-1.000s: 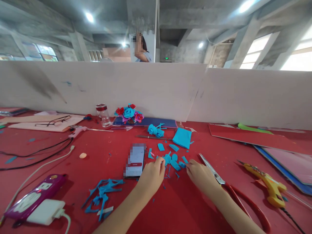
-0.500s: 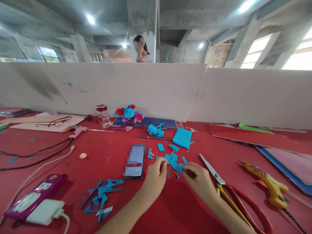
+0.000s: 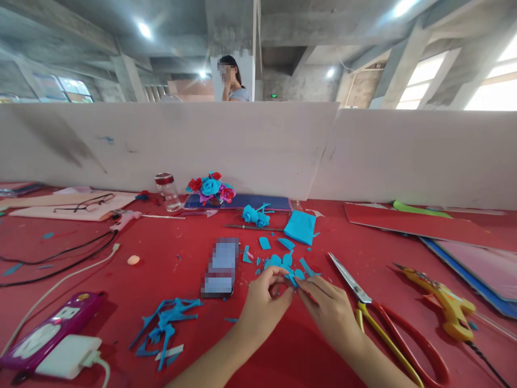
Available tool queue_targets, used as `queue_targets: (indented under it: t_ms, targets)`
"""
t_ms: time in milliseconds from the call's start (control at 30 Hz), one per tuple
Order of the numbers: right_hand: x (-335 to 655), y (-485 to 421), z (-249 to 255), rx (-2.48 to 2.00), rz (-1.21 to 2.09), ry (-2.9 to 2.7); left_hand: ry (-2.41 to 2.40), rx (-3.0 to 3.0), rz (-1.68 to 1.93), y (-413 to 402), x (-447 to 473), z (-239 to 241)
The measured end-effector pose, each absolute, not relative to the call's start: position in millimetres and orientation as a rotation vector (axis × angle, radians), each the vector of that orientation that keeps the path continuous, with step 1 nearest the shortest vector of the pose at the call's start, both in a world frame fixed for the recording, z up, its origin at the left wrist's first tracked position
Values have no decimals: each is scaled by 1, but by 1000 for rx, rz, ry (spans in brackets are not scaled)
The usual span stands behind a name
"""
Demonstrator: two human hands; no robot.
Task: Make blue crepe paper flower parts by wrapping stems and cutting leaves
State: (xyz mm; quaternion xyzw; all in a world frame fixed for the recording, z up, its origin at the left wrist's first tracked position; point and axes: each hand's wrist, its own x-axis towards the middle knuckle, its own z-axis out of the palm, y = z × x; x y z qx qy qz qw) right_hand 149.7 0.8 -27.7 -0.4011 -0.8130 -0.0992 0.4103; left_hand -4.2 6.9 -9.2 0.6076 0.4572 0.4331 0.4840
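Observation:
My left hand [image 3: 269, 296] is closed, thumb and fingers curled into a pinch at a small blue cut piece [image 3: 291, 277]. From the other side my right hand [image 3: 333, 310] also pinches at this piece, its fingertips nearly touching those of the left. The fingers partly hide the piece, which looks like thin sheet foam or paper. Just beyond the hands lie several rounded blue petal-like pieces [image 3: 274, 261]. A folded blue sheet [image 3: 300, 227] and a pair of blue flowers [image 3: 255, 215] rest farther back.
Scissors [image 3: 365, 302] and a yellow glue gun [image 3: 442, 302] lie to the right. On the left are a phone [image 3: 221, 268], blue scraps [image 3: 167, 320] and a purple power strip [image 3: 76, 315]. A glass bottle [image 3: 169, 193] and flower arrangement [image 3: 210, 187] stand before a white partition [image 3: 242, 145].
My hands have come together; the left moved right and slightly down to meet the blue piece. My right hand shifted slightly left. The person beyond the partition has lowered a hand.

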Motion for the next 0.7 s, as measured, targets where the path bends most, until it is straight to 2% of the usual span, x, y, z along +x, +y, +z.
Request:
queue_targets:
  t_ms: [500,700]
  targets:
    - [151,-2,-21,-1015,-350,-2084,1134,1582,1110,5,-5,-7]
    - [147,-3,-23,-1070,-55,-1925,1233,1691,1083,2,-7,-4]
